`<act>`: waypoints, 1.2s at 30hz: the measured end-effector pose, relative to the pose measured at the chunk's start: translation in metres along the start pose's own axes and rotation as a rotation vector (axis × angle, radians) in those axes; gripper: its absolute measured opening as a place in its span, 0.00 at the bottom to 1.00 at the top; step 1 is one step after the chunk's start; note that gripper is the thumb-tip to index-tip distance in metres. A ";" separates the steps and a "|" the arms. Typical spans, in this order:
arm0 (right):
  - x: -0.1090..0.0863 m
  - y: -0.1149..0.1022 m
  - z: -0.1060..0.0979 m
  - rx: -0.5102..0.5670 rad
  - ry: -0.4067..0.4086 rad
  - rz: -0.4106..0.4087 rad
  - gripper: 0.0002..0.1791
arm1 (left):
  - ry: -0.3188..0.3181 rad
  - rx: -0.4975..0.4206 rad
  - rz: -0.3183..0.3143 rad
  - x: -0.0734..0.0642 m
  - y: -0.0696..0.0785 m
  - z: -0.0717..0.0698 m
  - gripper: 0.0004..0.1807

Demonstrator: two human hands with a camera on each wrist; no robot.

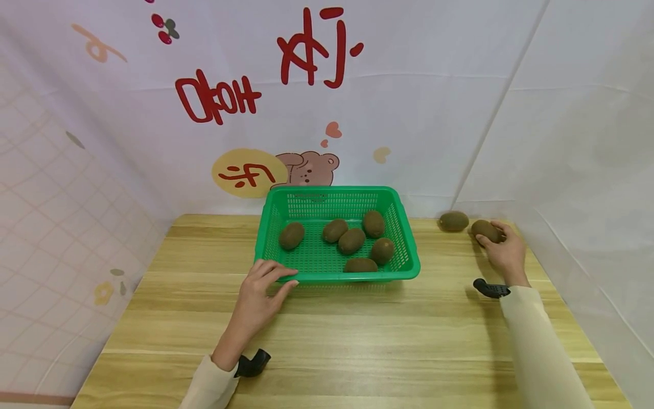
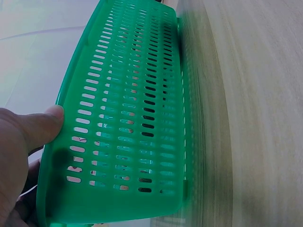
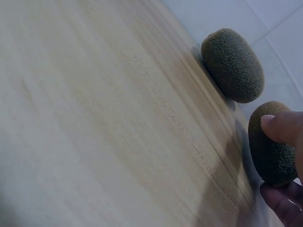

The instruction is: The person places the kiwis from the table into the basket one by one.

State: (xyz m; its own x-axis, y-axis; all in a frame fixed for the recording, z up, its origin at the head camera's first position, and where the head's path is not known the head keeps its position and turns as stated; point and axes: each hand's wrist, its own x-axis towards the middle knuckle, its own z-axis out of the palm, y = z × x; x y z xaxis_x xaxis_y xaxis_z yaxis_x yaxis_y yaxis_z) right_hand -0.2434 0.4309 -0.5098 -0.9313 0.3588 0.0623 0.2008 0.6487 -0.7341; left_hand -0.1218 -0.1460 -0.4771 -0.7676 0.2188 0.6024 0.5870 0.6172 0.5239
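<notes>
A green plastic basket (image 1: 334,276) stands at the back of the table with several brown kiwifruits inside, one of them a kiwifruit (image 1: 292,236) apart at the left. My left hand (image 1: 263,289) pinches the basket's front rim near its left corner, the thumb (image 2: 53,118) on the outer side in the left wrist view. At the table's far right, my right hand (image 1: 506,253) holds a kiwifruit (image 1: 485,230) between thumb and fingers. Just left of it lies another kiwifruit (image 1: 453,221), which also shows as the upper kiwifruit (image 3: 232,65) in the right wrist view.
The wooden table (image 1: 357,341) ends at a white cloth backdrop (image 1: 424,113) with red lettering and a printed bear (image 1: 309,168). More white cloth hangs along the left and right sides. A black camera mount (image 1: 491,288) sits on the right wrist, another mount (image 1: 254,363) on the left.
</notes>
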 end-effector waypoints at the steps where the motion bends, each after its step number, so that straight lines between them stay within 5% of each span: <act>1: 0.000 0.000 0.000 -0.002 0.002 0.001 0.38 | 0.001 0.001 0.000 0.000 0.000 0.000 0.11; 12: -0.007 -0.006 -0.003 -0.004 -0.004 0.016 0.40 | 0.037 0.019 0.035 0.000 -0.001 0.001 0.12; 36: -0.035 -0.033 0.003 0.029 0.040 -0.110 0.39 | 0.024 0.025 0.026 0.000 -0.001 0.001 0.11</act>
State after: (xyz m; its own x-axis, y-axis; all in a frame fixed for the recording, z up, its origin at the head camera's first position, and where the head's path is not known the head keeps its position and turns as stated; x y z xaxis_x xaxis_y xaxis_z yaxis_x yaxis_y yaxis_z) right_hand -0.2186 0.3954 -0.4896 -0.9342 0.3133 0.1706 0.0883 0.6664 -0.7403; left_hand -0.1223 -0.1460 -0.4785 -0.7456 0.2171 0.6301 0.6001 0.6299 0.4930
